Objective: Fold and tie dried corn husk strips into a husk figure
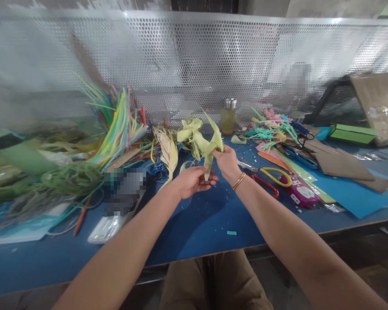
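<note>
Pale-green, ribbon-like husk strip, head view: held above the blue worktop, left of the scissors with yellow and red handles. Left hand: grip pinching the strip's lower end. Right hand: grip pinching it higher up. Progress, as judged: one strip is separated and being handled; the crumpled yellow-green husk pile and dry beige husk bundle, both farther left of the scissors, look unworked. Amount finished cannot be determined. Markings: purple patterned box, just right of the scissors; no writing legible.
</note>
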### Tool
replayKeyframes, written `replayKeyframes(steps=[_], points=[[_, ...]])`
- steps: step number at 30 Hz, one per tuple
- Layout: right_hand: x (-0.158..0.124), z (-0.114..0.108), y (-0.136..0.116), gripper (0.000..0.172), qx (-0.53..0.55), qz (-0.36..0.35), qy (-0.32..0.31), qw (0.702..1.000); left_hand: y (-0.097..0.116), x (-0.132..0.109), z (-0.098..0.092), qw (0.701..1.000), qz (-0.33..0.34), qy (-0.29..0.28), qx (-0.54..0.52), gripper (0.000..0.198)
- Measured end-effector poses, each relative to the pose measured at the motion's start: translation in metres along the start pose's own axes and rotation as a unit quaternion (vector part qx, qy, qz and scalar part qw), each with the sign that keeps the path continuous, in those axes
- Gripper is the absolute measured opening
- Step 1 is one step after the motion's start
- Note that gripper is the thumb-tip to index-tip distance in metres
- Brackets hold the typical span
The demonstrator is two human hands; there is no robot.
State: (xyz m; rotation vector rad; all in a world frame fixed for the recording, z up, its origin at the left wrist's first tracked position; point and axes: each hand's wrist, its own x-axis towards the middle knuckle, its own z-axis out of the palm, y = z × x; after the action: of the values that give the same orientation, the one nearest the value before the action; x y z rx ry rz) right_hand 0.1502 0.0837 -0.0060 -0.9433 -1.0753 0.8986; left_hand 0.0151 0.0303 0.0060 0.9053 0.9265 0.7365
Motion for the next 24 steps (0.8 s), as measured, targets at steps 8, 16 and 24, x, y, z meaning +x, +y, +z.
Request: replayKeyframes(steps=[8, 16, 24], points=[[0.0, -0.001, -0.006, 0.02, 0.015, 0.073, 0.023, 0.997, -0.004, 0.004, -0.003, 1.0, 0.022, 0.012, 0.018, 0.009], [0.017, -0.016, 0.001, 0.027, 0.043, 0.15, 0.069, 0.985, -0.001, -0.001, -0.008, 0.994, -0.012, -0.015, 0.109, 0.012], [0.035, -0.037, -0.008, 0.032, 0.098, 0.155, 0.121, 0.976, 0.007, -0.008, -0.011, 0.991, -0.039, -0.044, 0.124, 0.01]])
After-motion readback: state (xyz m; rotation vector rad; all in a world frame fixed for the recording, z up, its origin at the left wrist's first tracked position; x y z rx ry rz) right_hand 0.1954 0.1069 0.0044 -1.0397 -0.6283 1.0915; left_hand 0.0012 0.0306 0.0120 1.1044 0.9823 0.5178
